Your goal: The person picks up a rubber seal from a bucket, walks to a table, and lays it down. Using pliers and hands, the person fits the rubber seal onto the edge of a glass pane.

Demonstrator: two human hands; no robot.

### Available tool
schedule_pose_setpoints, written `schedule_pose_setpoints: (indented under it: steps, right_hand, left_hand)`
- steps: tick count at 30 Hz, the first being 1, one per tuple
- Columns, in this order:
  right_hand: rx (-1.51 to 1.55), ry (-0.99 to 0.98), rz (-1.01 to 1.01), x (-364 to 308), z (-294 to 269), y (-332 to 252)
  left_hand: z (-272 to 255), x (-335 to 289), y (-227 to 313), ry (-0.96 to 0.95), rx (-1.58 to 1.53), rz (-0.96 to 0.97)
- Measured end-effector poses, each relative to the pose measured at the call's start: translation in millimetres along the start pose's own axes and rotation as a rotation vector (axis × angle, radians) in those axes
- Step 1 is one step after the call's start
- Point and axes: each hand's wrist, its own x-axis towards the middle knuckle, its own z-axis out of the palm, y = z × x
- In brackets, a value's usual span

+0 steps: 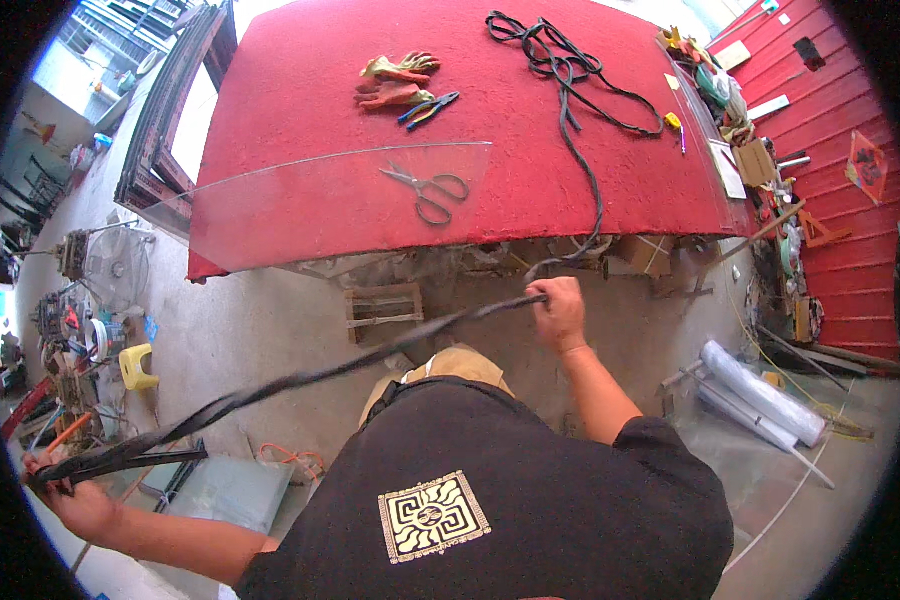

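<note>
Black rubbery strip (pixel 310 374) is stretched across my feed, left hand (pixel 85 508) to right hand (pixel 562 318), fingers curled around it on both. I see the rest trailing onto the red-covered table (pixel 300 105).

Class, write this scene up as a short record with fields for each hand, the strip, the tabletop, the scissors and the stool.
Left hand: gripping the black strip, far lower left
Right hand: gripping the strip near the table's front edge
Strip: spans between the hands; loose loops lie on the table
Red table: gloves, with pliers beside them
Scissors: within the glass sheet's outline; over or under, unclear
Yellow stool: on the left
</note>
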Motion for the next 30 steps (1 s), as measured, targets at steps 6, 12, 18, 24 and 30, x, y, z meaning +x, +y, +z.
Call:
schedule_pose_setpoints:
  steps: [6,12,18,24,30]
  right_hand:
    - [0.287,0.357,0.133,47.4,-29.8,56.3]
    - [0.23,0.61,-0.082,137.8,-106.5,22.7]
    - [0.184,0.761,-0.137,258.3,-147.2,-158.1]
    - [0.086,0.786,-0.745,325.7,-121.3,-369.6]
    - [0.396,0.224,-1.142,374.9,3.8,-551.3]
  left_hand:
    - [-243.8,81.0,-50.5,-0.128,0.851,0.121]
    - [-132.2,-42.0,-184.8,0.624,-0.229,-0.567]
    - [-90.6,-136.5,-266.5,0.562,-0.166,-0.876]
    - [-157.1,-203.7,-364.4,0.713,-0.185,-1.159]
    - [-186.1,-264.1,-409.1,0.447,0.019,-1.437]
